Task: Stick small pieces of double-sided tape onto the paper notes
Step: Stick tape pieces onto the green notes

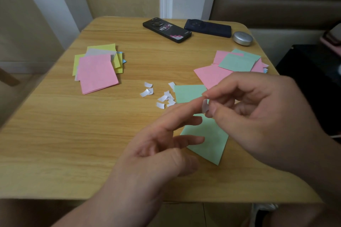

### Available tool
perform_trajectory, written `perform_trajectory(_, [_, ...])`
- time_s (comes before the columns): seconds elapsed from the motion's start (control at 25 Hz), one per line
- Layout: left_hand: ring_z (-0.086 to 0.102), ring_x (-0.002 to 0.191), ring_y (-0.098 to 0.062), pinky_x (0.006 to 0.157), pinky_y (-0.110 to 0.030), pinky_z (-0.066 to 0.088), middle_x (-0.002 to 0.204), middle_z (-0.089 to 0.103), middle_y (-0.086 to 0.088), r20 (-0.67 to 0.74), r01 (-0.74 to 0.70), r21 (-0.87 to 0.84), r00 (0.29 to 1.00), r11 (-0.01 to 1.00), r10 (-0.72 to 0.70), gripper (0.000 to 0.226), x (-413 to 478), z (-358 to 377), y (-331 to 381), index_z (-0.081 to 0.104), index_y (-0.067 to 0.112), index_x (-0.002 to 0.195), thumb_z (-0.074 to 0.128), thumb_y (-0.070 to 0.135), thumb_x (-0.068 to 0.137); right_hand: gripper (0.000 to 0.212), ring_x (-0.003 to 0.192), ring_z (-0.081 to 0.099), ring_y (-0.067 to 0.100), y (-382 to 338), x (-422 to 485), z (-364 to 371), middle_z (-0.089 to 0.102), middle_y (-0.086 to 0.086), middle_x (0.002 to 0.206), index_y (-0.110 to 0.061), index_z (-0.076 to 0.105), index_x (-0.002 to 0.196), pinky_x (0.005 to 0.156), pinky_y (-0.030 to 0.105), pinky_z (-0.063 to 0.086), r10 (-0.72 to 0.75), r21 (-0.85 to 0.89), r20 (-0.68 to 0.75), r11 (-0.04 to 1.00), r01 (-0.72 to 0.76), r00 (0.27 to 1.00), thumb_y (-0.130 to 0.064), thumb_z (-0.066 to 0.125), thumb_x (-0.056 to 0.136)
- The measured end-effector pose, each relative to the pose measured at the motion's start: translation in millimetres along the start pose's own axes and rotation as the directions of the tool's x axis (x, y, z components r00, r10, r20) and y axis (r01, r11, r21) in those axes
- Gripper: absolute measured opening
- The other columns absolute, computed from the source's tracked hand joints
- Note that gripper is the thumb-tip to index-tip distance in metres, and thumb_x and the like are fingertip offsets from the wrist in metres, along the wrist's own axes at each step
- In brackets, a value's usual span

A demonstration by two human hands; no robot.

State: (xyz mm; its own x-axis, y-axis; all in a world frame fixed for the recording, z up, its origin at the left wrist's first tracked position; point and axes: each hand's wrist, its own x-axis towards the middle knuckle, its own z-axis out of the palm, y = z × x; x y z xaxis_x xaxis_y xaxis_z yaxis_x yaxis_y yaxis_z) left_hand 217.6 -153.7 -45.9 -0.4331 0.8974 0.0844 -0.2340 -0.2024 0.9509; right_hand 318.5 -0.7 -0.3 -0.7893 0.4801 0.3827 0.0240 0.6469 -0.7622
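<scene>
A green paper note [206, 140] lies on the wooden table [73, 134] under my hands. Another green note [188, 93] lies just behind it. My right hand [262, 114] pinches a small white piece of tape [204, 106] between thumb and forefinger, above the notes. My left hand [162, 143] hovers beside it with fingers stretched out; its forefinger tip touches the tape piece. Several small white tape bits [164, 96] lie scattered on the table left of the green notes.
A stack of pink, yellow and grey notes [97, 68] sits at the left. A pile of pink and green notes [236, 64] sits at the right. Two dark phones [166, 29] [208, 27] and a silver oval case [242, 38] lie along the far edge.
</scene>
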Motion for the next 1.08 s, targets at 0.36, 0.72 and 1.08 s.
perform_trajectory(0.36, [0.051,0.124,-0.028,0.096,-0.039,0.047,0.132,0.058,-0.011,0.046,-0.105,0.063,0.994,0.992,0.102,0.074,-1.0,-0.1,-0.6,0.067,0.019,0.129,0.062,0.016,0.056,0.011,0.053,0.061,0.011,2.9,3.8,4.1,0.068,0.007,0.066,-0.01,0.071,0.081,0.048,0.024,0.049,0.174,0.288,0.074,0.939,-0.188,0.982,-0.016,0.068,0.073])
perform_trajectory(0.72, [0.049,0.123,-0.023,0.101,-0.036,0.047,0.132,0.055,-0.006,0.063,-0.177,0.152,0.984,0.972,0.169,0.074,-1.0,1.2,-2.5,0.061,0.019,0.136,0.06,0.012,0.062,0.017,0.048,0.059,0.013,-1.5,3.7,6.1,0.065,0.006,0.06,-0.006,0.071,0.083,0.042,0.027,0.047,0.273,0.352,0.117,0.888,-0.297,0.955,-0.017,0.066,0.073])
perform_trajectory(1.08, [0.048,0.124,-0.025,0.099,-0.035,0.046,0.134,0.054,-0.009,0.074,-0.176,0.136,0.983,0.975,0.167,0.073,0.3,-0.3,-2.3,0.061,0.015,0.136,0.061,0.013,0.063,0.011,0.059,0.059,0.023,-0.4,4.4,5.7,0.069,0.018,0.075,-0.009,0.073,0.076,0.044,0.033,0.044,0.279,0.44,0.146,0.841,-0.315,0.949,-0.014,0.064,0.074])
